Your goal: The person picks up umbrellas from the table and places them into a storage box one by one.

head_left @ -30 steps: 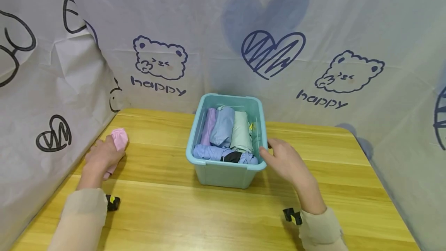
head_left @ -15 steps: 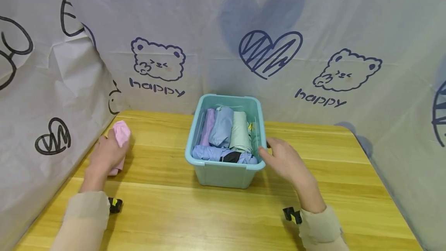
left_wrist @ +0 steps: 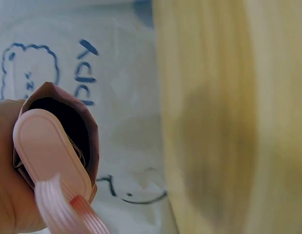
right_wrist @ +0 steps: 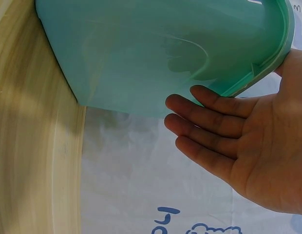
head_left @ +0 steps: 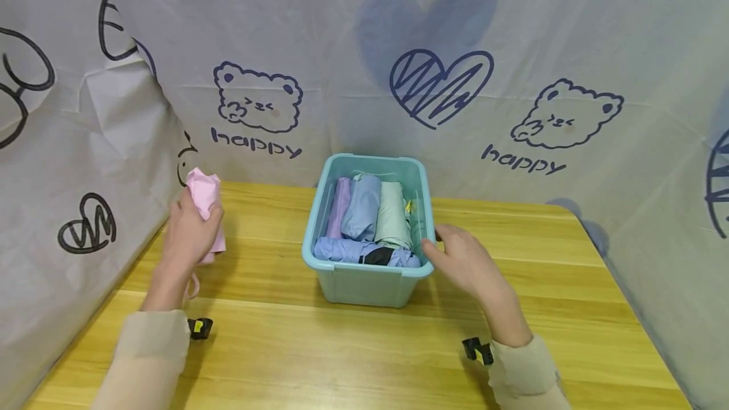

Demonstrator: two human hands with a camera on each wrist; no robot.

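My left hand (head_left: pixel 192 226) grips a pink folding umbrella (head_left: pixel 204 192) over the left side of the table. In the left wrist view, the umbrella's flat oval handle end (left_wrist: pixel 53 151) and ribbed wrist strap (left_wrist: pixel 56 200) face the camera, inside a dark-lined pink cover. A light teal plastic bin (head_left: pixel 364 283) stands mid-table. My right hand (head_left: pixel 464 261) is at its right rim, thumb on the edge. In the right wrist view, the right fingers (right_wrist: pixel 209 122) reach nearly straight along the outside of the bin.
Inside the bin lie several rolled bundles: purple (head_left: pixel 340 207), blue (head_left: pixel 362 207), pale green (head_left: pixel 393 214), and a blue one with a black band (head_left: pixel 344 249) across the front. Printed white cloth (head_left: pixel 353 112) hangs behind and left of the wooden table (head_left: pixel 319 359).
My left hand has lifted the pink umbrella off the table and moved it away from me and slightly right. The right hand and the bin have stayed put.
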